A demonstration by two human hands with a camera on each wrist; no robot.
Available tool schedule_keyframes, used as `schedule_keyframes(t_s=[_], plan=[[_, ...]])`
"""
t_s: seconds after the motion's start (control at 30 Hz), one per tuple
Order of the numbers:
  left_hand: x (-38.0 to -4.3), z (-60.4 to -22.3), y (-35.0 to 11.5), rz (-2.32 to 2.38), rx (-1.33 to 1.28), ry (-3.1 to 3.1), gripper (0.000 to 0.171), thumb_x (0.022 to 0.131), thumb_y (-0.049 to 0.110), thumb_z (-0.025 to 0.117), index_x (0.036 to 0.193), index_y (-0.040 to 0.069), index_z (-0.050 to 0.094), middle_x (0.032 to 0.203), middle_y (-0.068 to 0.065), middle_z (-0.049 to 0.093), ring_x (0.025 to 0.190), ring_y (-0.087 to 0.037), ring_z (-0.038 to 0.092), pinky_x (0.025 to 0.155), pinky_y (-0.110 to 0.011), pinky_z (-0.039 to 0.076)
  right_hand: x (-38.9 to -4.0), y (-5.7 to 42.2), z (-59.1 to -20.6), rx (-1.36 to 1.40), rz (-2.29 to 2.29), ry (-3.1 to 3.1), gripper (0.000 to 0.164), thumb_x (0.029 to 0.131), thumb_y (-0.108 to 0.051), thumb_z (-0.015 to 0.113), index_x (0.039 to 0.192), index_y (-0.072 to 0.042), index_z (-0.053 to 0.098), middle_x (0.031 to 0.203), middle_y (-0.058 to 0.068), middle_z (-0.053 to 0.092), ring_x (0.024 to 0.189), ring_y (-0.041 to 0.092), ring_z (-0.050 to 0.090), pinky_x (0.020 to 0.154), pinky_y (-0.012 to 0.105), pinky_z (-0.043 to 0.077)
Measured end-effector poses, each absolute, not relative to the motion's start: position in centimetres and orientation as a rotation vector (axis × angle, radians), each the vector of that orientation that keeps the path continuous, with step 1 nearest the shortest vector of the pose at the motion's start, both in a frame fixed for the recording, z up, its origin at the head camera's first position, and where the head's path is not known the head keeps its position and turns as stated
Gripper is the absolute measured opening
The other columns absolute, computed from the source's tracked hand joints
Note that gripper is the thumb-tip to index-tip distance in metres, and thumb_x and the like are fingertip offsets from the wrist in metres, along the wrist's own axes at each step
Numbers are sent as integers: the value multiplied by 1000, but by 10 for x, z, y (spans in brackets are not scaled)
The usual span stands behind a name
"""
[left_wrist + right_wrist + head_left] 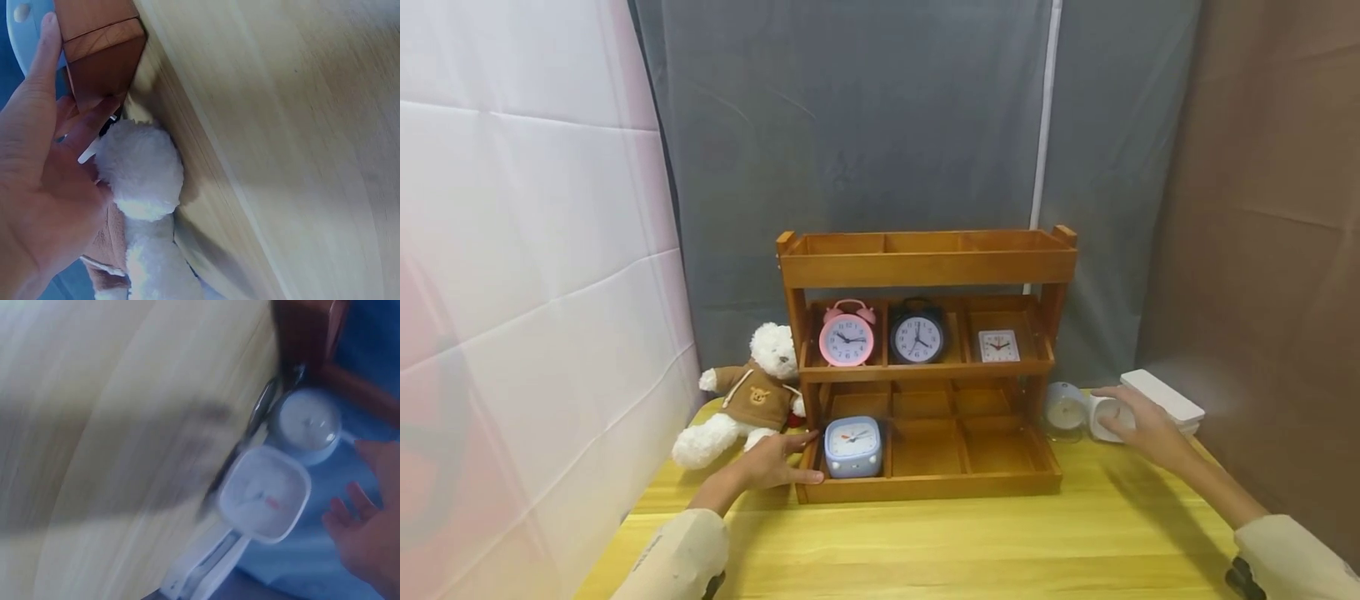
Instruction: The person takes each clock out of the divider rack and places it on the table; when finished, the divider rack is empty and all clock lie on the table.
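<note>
Left of centre in the head view, the left hand (771,461) touches the wooden shelf's (928,490) left end, fingers spread, near a blue clock (853,454). At centre right, the right hand (1148,427), fingers parted, reaches beside a white clock (265,495).

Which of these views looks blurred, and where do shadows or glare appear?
Right wrist view: blurred, the numerals of the white clock unreadable, a glare spot on the round clock, a smeared shadow across the table; left wrist view: sharper, with a shadow beside the plush bear; head view: fairly clear, a soft shadow near the right arm.
</note>
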State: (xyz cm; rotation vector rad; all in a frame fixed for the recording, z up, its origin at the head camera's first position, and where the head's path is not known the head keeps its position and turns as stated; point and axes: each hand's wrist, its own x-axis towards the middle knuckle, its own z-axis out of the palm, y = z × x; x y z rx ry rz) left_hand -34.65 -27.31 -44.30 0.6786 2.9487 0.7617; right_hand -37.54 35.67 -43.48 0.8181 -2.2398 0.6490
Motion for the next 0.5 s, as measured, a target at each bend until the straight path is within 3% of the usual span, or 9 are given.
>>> schedule_keyframes(t_s=[0.2, 0.27, 0.37, 0.5], plan=[[-347, -446, -278, 768, 673, 2930, 88, 85, 48, 84, 151, 1, 51, 132, -29, 66, 124, -45, 63, 103, -60, 49, -367, 323, -431, 918, 627, -2215, 49, 74, 11, 83, 120, 1, 71, 117, 18, 74, 107, 40, 67, 103, 5, 34], [-346, -445, -279, 779, 668, 2928, 88, 86, 49, 83, 152, 1, 51, 133, -28, 65, 125, -45, 62, 103, -60, 49, -364, 312, -430, 917, 630, -2235, 47, 76, 8, 84, 120, -1, 71, 115, 18, 75, 104, 38, 70, 99, 9, 40], [-344, -443, -277, 781, 672, 2925, 88, 86, 49, 83, 152, 1, 51, 134, -28, 65, 126, -45, 61, 104, -60, 48, -358, 295, -428, 906, 660, -2299, 43, 81, 3, 84, 122, 0, 70, 116, 19, 74, 91, 29, 76, 83, 18, 54], [-344, -439, -274, 760, 691, 2933, 87, 85, 45, 85, 151, -1, 51, 133, -29, 65, 124, -45, 62, 104, -60, 48, -353, 270, -427, 896, 717, -2362, 40, 87, -1, 81, 126, -2, 69, 120, 17, 73, 96, 31, 75, 78, 43, 62]])
